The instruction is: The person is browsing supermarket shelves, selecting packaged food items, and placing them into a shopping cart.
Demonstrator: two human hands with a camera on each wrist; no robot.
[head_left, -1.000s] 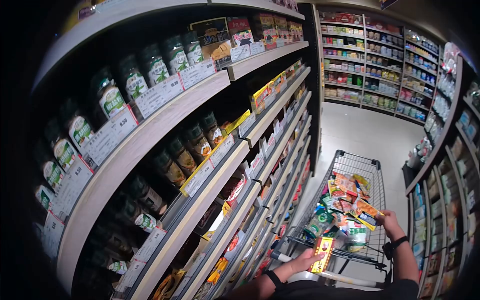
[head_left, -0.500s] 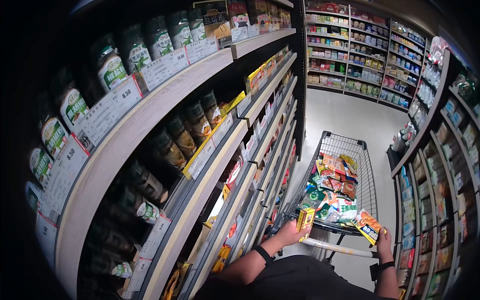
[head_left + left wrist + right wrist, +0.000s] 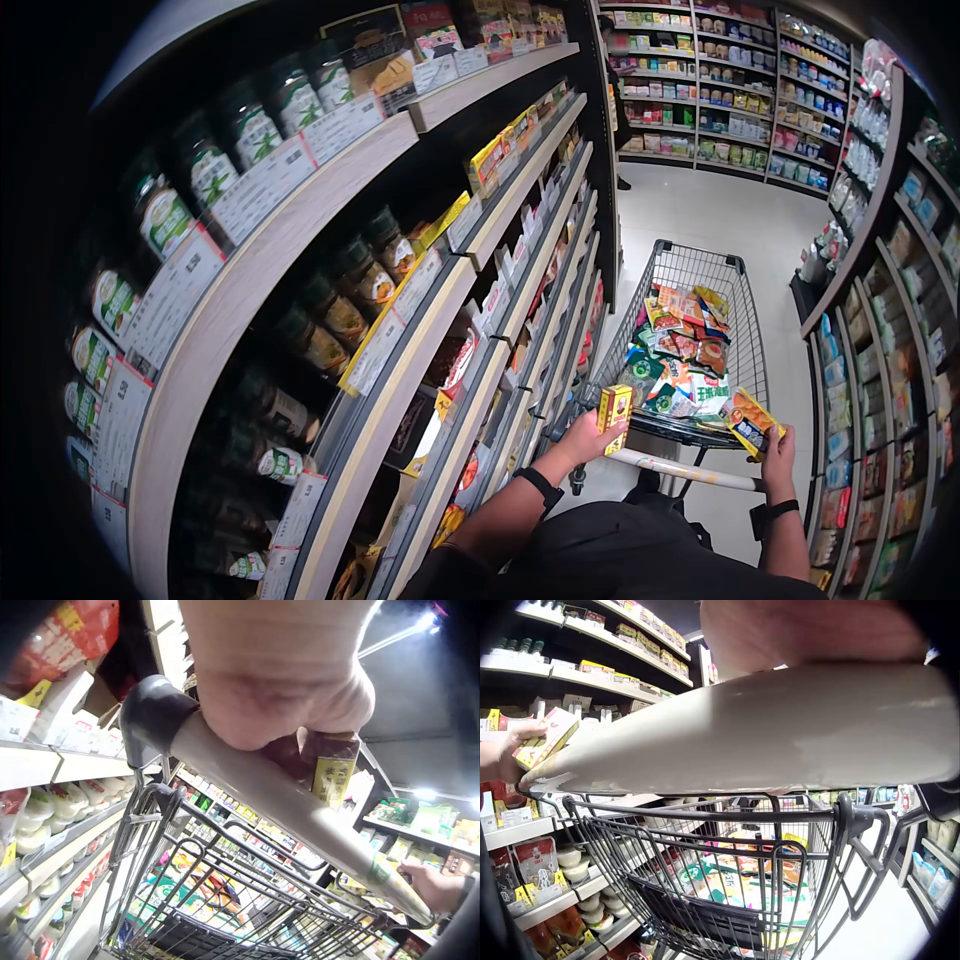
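Head view: left hand (image 3: 585,437) grips a yellow box (image 3: 613,416), right hand (image 3: 778,452) an orange packet (image 3: 752,421), at the cart handle (image 3: 690,470). Shelf price tags (image 3: 262,185) are unreadable; the aisle floor (image 3: 700,215) is pale.

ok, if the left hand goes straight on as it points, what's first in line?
Likely the pile of packets in the cart: the left hand, gripping a yellow box, points over the handle into it. Depth unclear.

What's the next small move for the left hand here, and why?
Probably drop the yellow box forward into the cart: the left hand holds it right at the handle, just short of the packets heaped inside, while the right hand holds an orange packet at the handle's other end.
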